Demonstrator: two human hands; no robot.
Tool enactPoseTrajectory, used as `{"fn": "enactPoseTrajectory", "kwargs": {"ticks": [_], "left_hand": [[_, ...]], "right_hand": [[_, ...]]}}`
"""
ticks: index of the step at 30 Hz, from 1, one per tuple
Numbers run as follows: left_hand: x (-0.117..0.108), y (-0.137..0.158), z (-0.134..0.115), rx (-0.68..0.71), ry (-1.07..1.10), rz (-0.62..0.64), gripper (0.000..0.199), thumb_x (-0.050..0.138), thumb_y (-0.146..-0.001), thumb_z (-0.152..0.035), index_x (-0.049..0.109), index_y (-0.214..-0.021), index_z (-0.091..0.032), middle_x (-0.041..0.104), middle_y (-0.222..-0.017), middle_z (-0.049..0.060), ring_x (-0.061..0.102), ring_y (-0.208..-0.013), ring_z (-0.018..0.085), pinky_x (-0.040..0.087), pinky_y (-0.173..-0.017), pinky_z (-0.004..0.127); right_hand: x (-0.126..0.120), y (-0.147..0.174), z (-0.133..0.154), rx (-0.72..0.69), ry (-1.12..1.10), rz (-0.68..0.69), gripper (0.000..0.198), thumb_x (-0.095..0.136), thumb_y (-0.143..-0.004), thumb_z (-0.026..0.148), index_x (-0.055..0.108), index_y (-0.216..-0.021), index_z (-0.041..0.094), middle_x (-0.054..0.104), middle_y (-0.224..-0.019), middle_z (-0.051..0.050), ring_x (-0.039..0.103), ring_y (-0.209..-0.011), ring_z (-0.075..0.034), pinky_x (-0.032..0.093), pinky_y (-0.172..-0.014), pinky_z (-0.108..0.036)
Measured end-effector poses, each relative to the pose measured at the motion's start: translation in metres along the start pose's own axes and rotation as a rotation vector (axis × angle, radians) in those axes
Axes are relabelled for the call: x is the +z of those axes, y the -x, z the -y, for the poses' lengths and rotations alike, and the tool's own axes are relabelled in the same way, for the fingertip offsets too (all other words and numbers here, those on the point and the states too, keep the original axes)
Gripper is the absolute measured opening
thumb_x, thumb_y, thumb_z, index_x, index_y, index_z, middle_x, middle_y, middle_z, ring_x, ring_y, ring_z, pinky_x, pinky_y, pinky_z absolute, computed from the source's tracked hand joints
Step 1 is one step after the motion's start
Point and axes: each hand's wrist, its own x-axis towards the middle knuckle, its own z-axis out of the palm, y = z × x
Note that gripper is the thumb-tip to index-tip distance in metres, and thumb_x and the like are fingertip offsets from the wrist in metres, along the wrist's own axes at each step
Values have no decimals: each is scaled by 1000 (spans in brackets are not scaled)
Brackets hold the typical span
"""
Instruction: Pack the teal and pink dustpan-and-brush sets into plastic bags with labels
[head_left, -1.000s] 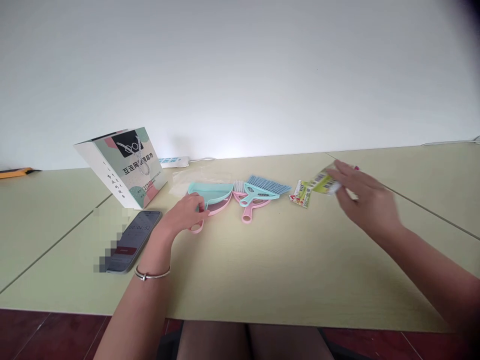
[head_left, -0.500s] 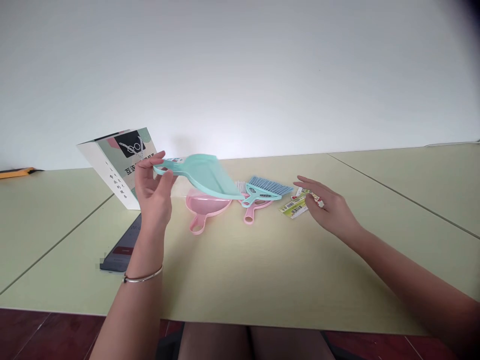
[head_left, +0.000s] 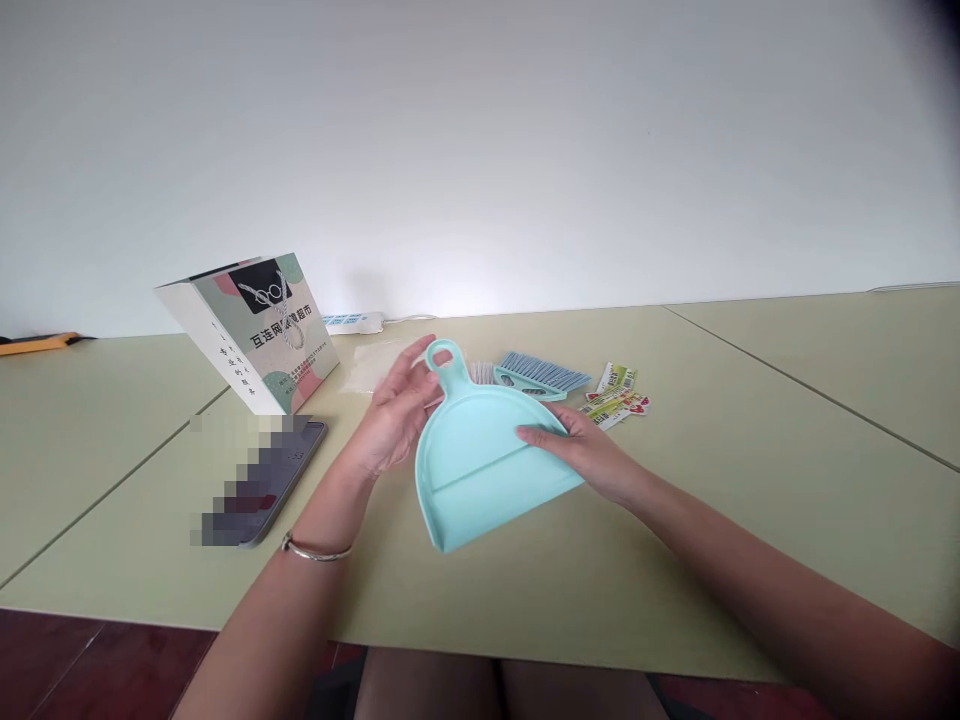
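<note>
A mint-green dustpan is held up over the table, its handle pointing up and its wide edge towards me. My right hand grips its right side, thumb on the inner face and fingers behind. At the ring-shaped handle, my left hand is closed round the left edge, with some fingertips hidden behind it. Beyond the dustpan lies a mint-green brush with blue bristles, partly covered. White bristles of another brush show beside it.
A paper gift bag stands tilted at the left, with a phone in front of it. Several green-and-white packets lie to the right. Clear plastic wrap and a white power strip are near the wall.
The dustpan has come down and towards me, turning so its inner face shows. My right hand has moved left and taken hold of its side. The pink dustpan is now hidden behind it.
</note>
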Motion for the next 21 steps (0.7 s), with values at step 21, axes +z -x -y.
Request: {"fn": "enactPoseTrajectory", "kwargs": {"ticks": [21], "left_hand": [[-13,-2,24,-410,-196,263,65,64,-76,-45,42,-135,-30,58,-128,4,47,-125,26,39,-102,41]], "right_hand": [[-11,-1,0,-115,77,-128,30,56,-75,52,58,-80,22,61,-70,2,57,-64,-17,44,-56,-28]]}}
